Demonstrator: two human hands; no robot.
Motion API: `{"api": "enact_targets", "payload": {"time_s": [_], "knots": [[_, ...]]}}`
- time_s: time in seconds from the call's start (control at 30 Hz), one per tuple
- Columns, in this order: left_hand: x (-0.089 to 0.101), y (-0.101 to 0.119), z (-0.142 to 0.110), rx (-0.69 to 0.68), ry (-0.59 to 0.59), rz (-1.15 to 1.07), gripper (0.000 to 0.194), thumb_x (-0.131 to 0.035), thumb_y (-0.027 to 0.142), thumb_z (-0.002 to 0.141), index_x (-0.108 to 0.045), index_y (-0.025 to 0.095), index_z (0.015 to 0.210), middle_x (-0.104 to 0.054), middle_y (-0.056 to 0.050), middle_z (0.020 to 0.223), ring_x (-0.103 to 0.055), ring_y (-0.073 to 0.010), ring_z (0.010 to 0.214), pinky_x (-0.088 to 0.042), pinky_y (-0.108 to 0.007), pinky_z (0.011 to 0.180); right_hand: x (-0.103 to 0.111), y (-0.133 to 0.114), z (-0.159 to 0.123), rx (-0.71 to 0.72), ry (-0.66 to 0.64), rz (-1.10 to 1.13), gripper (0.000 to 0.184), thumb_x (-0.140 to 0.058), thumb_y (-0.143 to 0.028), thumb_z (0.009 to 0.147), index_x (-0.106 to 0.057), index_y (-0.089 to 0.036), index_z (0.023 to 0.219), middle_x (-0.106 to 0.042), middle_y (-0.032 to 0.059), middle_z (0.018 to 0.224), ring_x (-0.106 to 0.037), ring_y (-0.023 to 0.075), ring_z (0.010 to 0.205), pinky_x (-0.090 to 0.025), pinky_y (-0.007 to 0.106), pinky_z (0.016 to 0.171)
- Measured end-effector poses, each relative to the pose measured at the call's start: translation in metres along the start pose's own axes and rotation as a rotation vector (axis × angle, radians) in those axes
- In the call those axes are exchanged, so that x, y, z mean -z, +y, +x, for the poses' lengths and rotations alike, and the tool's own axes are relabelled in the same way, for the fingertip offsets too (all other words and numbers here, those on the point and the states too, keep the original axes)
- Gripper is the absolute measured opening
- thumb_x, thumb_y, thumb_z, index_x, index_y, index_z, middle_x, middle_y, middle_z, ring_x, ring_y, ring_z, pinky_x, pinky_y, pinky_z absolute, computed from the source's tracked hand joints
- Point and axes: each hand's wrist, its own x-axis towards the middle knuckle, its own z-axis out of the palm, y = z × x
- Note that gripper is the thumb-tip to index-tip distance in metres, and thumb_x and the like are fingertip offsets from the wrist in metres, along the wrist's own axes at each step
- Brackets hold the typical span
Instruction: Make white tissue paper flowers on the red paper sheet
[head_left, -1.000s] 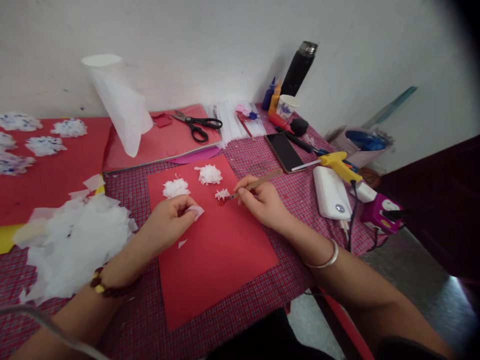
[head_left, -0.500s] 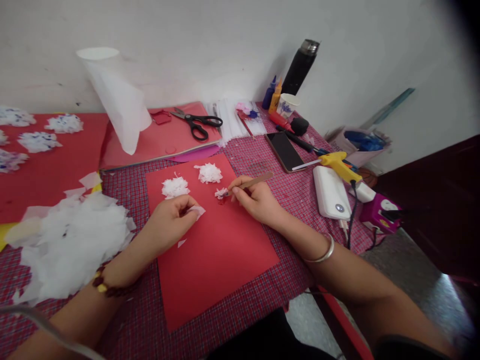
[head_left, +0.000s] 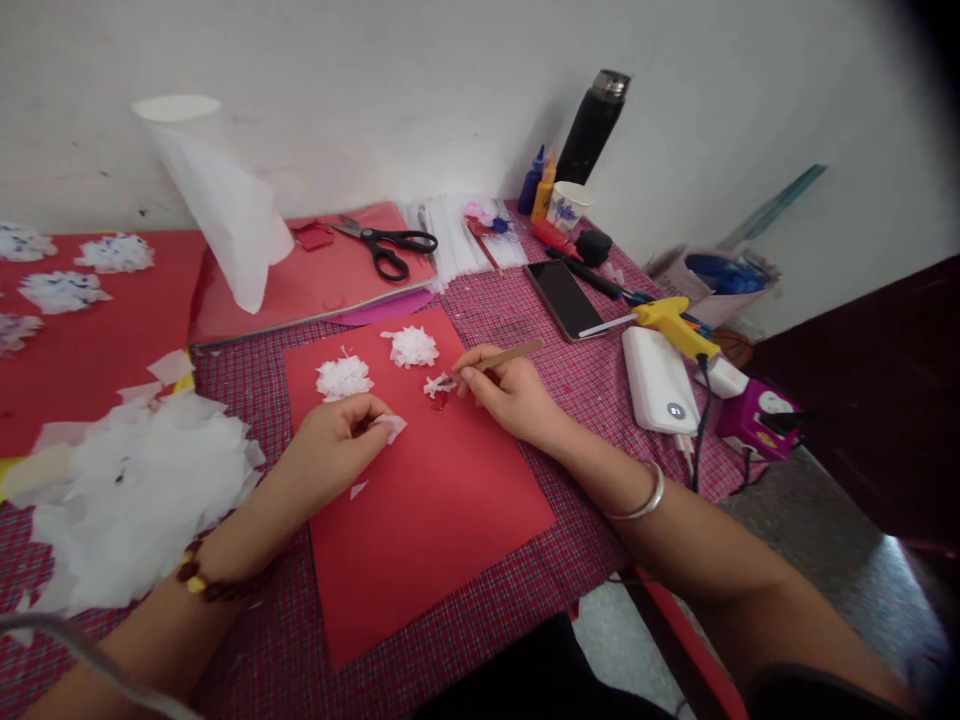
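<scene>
A red paper sheet (head_left: 435, 530) lies under both hands. Two fluffy white tissue-paper tufts, a left one (head_left: 343, 378) and a right one (head_left: 412, 346), sit on its far part. A smaller white tuft (head_left: 437, 385) is beside a shiny wet-looking spot (head_left: 439, 402). My right hand (head_left: 510, 392) is closed around a thin brown stick (head_left: 517, 352), whose dark tip touches the small tuft. My left hand (head_left: 341, 445) pinches a piece of white tissue paper (head_left: 391, 428) over the sheet. A small loose scrap (head_left: 359, 490) rests below it.
A heap of white tissue pieces (head_left: 150, 490) lies at the left, near finished tufts on another red sheet (head_left: 112, 350). Behind are a paper roll (head_left: 217, 200) and scissors (head_left: 386, 245). To the right are a phone (head_left: 562, 298), yellow glue gun (head_left: 667, 318) and power bank (head_left: 660, 380).
The view has shifted slightly, so most things appear a little further left. Both hands keep their grips, and the stick's tip stays at the small tuft.
</scene>
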Motion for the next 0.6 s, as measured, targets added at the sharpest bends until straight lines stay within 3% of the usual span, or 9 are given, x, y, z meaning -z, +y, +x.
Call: {"api": "enact_targets", "payload": {"time_s": [0.17,0.3,0.47,0.6], "knots": [[0.001,-0.003,0.0,0.027,-0.021,-0.053,0.021,-0.065,0.039,0.075,-0.067,0.02,0.069,-0.061,0.001,0.059,-0.05,-0.0131,0.052,-0.035,-0.022,0.048,0.006,-0.002,0.0,-0.056,0.062,0.141,0.016,-0.051,-0.03,0.093,-0.06,-0.017,0.089,-0.062,-0.0001,0.07,-0.056,0.0107,0.058,-0.044,0.025,0.056],[-0.001,-0.009,0.001,0.05,0.038,-0.122,0.019,-0.068,0.037,0.075,-0.07,0.02,0.07,-0.061,0.001,0.059,-0.052,-0.0125,0.054,-0.036,-0.021,0.05,0.006,-0.014,-0.005,-0.057,0.106,0.249,0.018,-0.052,-0.034,0.093,-0.059,-0.018,0.089,-0.062,-0.0013,0.067,-0.053,0.0092,0.053,-0.042,0.024,0.051],[-0.009,-0.004,0.001,0.158,0.03,-0.455,0.016,-0.072,0.032,0.071,-0.073,0.017,0.074,-0.066,-0.002,0.061,-0.057,-0.0123,0.056,-0.043,-0.023,0.056,-0.004,-0.03,-0.02,0.045,-0.009,0.295,0.014,-0.052,-0.029,0.095,-0.061,-0.019,0.095,-0.064,0.0003,0.074,-0.057,0.0099,0.061,-0.045,0.025,0.056],[-0.012,0.004,-0.001,0.185,0.033,-0.56,0.014,-0.074,0.029,0.069,-0.074,0.016,0.074,-0.067,-0.003,0.063,-0.059,-0.0116,0.056,-0.045,-0.023,0.057,-0.012,-0.031,-0.027,0.122,-0.08,0.218,0.012,-0.051,-0.025,0.096,-0.061,-0.02,0.1,-0.064,0.0011,0.079,-0.059,0.0106,0.068,-0.046,0.025,0.06]]}}
